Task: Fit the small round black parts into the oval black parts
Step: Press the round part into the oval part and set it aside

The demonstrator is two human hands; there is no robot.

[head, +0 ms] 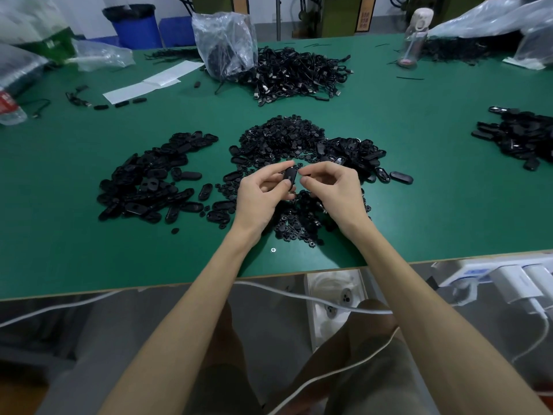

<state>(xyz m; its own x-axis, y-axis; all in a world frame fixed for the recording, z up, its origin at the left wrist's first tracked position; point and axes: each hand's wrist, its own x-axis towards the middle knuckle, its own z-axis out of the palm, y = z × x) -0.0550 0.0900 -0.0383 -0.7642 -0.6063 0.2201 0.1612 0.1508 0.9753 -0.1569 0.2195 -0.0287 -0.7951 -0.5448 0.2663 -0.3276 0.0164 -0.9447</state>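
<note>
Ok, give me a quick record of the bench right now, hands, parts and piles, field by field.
table: green
left hand: holds one oval part above the table
right hand: fingertips pinched at that part's right edge; whether they hold anything is too small to tell
round parts: heap in the centre, under and behind the hands
oval parts: heap left of the hands; another right of the round heap
cables: heap at the far side, beside a clear plastic bag
</note>
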